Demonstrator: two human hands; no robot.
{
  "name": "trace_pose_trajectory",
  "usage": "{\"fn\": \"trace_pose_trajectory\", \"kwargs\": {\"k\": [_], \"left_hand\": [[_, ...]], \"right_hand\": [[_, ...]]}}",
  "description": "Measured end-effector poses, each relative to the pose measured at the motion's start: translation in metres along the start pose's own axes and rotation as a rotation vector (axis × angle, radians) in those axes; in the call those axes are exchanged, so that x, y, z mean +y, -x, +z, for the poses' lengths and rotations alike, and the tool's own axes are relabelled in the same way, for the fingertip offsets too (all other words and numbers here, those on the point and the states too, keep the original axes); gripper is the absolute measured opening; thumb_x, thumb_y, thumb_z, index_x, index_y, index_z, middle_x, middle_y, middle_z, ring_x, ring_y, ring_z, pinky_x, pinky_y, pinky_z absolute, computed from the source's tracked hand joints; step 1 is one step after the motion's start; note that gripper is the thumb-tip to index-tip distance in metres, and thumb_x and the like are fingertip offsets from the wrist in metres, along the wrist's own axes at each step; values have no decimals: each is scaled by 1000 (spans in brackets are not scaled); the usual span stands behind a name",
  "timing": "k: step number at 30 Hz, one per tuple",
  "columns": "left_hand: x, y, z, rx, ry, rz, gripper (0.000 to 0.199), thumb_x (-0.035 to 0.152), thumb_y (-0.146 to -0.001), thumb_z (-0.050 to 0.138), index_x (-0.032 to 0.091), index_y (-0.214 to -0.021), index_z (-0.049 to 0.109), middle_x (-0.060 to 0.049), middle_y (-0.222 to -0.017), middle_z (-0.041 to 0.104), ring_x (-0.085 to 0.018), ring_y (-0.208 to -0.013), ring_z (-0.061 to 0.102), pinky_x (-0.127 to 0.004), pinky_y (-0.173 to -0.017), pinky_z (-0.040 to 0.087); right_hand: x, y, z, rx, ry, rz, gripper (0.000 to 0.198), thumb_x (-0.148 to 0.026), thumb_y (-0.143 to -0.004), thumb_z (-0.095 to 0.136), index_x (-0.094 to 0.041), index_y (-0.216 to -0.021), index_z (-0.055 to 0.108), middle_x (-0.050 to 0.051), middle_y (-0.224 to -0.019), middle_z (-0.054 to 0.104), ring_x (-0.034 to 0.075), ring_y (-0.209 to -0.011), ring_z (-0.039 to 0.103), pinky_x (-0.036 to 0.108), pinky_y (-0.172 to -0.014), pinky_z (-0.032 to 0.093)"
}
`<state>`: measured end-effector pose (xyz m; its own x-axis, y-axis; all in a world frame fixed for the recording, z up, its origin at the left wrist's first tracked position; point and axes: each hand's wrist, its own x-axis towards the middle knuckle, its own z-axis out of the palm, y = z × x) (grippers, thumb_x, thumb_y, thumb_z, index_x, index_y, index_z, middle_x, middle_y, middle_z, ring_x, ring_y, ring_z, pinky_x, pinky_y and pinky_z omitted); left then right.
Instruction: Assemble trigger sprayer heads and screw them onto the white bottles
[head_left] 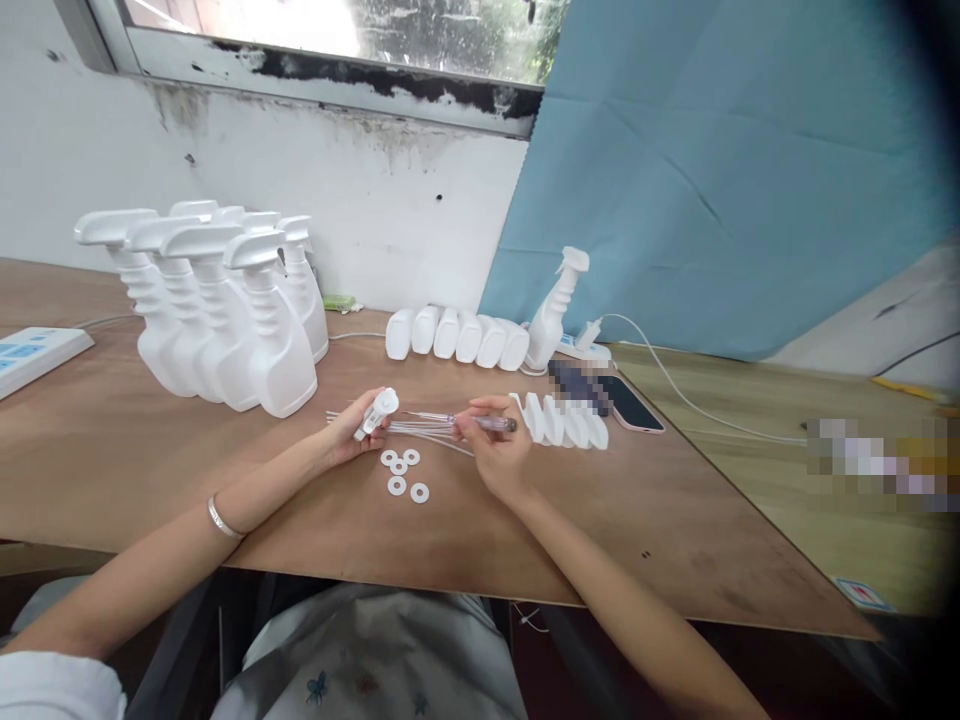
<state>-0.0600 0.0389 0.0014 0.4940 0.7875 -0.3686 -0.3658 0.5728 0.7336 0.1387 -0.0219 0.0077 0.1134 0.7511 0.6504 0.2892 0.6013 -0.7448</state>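
Note:
My left hand is closed around a white spray-bottle trigger head, its round end turned up. In my right hand is a screwdriver with a clear handle, its thin shaft pointing left toward the trigger head with a gap between them. Under and between the hands lie several thin white tubes. Several white ring washers are scattered on the brown table just in front of my left hand. Beside my right hand stands a row of white plastic trigger-head covers.
Assembled white spray bottles crowd the back left. Along the wall sit several white parts in a row and a single spray bottle. A phone, a power strip and a white cable are at the right.

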Motion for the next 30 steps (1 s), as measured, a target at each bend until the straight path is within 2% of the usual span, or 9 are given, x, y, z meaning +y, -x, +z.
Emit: {"fn": "trace_pose_trajectory", "kwargs": {"k": [2,4,7,9,13,20,25,30], "left_hand": [[-3,1,2,-22,-47,-43,32,38,-85,40,13,-69,51,1,-46,48,-4,-31,36,-14,-33,27],[-6,2,3,-33,-89,-43,31,38,-85,42,13,-70,52,1,-47,48,-4,-32,37,-13,-32,28],[-8,2,3,-24,-122,-31,29,39,-84,44,13,-73,53,1,-48,48,-5,-32,38,-13,-33,29],[-8,2,3,-34,-107,-42,29,39,-83,45,14,-72,52,2,-47,47,-4,-32,38,-13,-33,30],[-7,1,1,-77,-87,-60,32,40,-85,42,14,-69,49,3,-46,44,-4,-31,35,-13,-32,27],[-8,-3,-3,-103,-118,-10,31,39,-84,43,14,-65,45,4,-45,42,0,-28,21,-11,-28,15],[-9,-4,-4,-138,-127,-4,29,39,-83,46,14,-67,45,4,-47,42,-1,-29,22,-11,-28,15],[-8,0,0,-114,-163,-40,30,37,-84,44,14,-66,46,3,-45,41,-1,-29,23,-11,-28,15]], "right_hand": [[-7,5,3,-50,30,-90,15,-29,-76,61,-21,-84,52,0,-71,63,12,-57,61,24,-52,49],[-10,9,6,-101,111,-259,11,-23,-74,62,-22,-82,54,1,-73,65,13,-63,63,25,-57,51],[-9,13,10,-167,165,-487,15,-17,-75,60,-23,-88,54,2,-79,67,15,-75,65,27,-66,53],[-6,14,10,-175,168,-561,19,-15,-75,59,-23,-91,53,3,-82,67,15,-77,65,28,-68,53],[-4,14,9,-113,160,-574,25,-10,-72,61,-22,-93,52,4,-79,66,15,-75,64,28,-66,53],[0,12,10,-103,222,-584,22,-12,-73,60,-22,-91,52,2,-76,66,14,-73,64,26,-64,53],[1,13,9,-82,217,-597,20,-14,-74,60,-23,-90,52,3,-75,67,15,-68,65,28,-60,53],[-1,12,8,-90,204,-602,22,-13,-73,59,-23,-92,53,4,-78,67,16,-74,65,28,-62,53]]}}
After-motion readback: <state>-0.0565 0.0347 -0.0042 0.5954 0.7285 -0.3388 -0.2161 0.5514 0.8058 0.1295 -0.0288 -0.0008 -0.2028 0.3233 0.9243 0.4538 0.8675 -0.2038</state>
